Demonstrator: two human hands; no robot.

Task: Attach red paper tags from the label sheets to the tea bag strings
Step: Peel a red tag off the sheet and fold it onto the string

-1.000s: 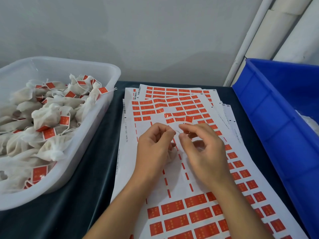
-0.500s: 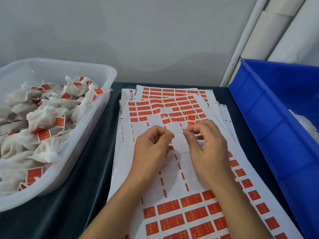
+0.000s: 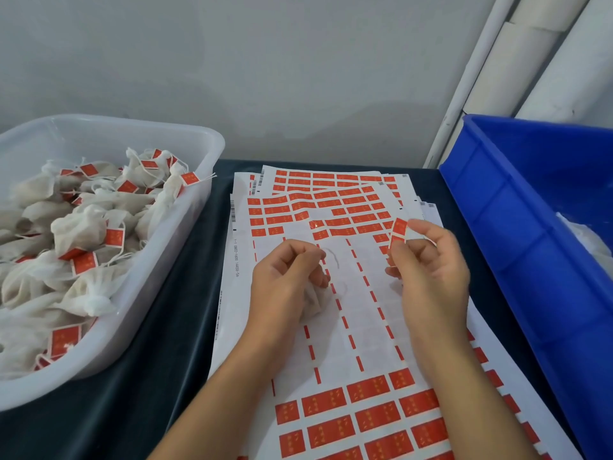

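From the head view, the right hand (image 3: 428, 277) pinches a peeled red tag (image 3: 398, 231) above the label sheets (image 3: 348, 327), ready to fold. The left hand (image 3: 285, 283) pinches the string (image 3: 333, 257), seemingly with a tea bag (image 3: 311, 302) tucked under its palm.

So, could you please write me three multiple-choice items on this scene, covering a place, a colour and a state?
1. Where do the tagged white mesh tea bags lie?
A blue crate
B clear plastic tub
C label sheets

2. What colour is the crate at the right?
A blue
B green
C grey

3. What does the right hand hold?
A scissors
B nothing
C peeled red paper tag

B: they fill the tub.
A: its walls are blue.
C: its fingers pinch the tag.
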